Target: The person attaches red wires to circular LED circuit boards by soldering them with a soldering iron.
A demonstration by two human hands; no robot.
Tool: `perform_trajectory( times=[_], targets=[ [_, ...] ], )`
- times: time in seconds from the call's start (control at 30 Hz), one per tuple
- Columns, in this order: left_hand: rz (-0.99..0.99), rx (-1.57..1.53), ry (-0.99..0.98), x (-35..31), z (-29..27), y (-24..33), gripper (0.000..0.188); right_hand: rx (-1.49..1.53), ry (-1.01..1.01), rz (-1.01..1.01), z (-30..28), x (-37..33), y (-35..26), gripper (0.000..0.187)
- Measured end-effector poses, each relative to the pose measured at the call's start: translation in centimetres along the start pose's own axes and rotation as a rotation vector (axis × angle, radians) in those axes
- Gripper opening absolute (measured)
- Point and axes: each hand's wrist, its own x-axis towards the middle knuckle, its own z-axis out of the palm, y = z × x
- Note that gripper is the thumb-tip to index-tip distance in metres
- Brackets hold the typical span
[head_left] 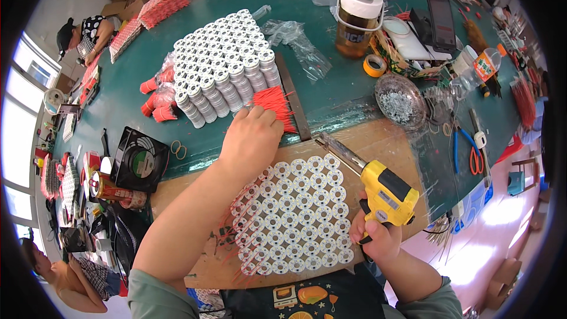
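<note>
My right hand (pixel 379 240) is wrapped round the grip of a yellow-and-black soldering gun (pixel 391 196), whose metal nose points up and left. Below and left of it, round white circuit boards (pixel 307 217) lie in close rows on a brown board (pixel 387 142). Red wires cross the left columns of these discs. Beyond the rows, my left hand (pixel 255 134) reaches to a bundle of short red wires (pixel 275 104). Its fingers are curled down at the near left end of the bundle; the fingertips are partly hidden. Tall stacks of white discs (pixel 221 53) stand just behind.
A dark metal bar (pixel 293 97) lies beside the bundle. To the left are a black fan (pixel 139 159) and red wire bundles (pixel 158 100). Rightward stand a metal dish of whitish bits (pixel 401 101), orange tape (pixel 374 65), a lidded jug (pixel 357 20) and pliers (pixel 469 147). Two other people are at left.
</note>
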Motion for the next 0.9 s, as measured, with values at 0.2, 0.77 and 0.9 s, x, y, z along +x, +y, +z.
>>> perform_trajectory(
  times=[0.2, 0.77, 0.9],
  targets=[
    [-0.005, -0.002, 0.020, -0.2, 0.2, -0.2, 0.006, -0.012, 0.001, 0.003, 0.1, 0.1, -0.1, 0.068],
    [-0.414, -0.506, -0.203, -0.6, -4.9, -3.9, 0.016, -0.006, 0.005, -0.006, 0.3, 0.3, -0.3, 0.067],
    [-0.111, 0.064, -0.525, -1.2, -6.3, -6.1, 0.011, -0.028, 0.026, -0.025, 0.2, 0.3, -0.2, 0.069]
  ],
)
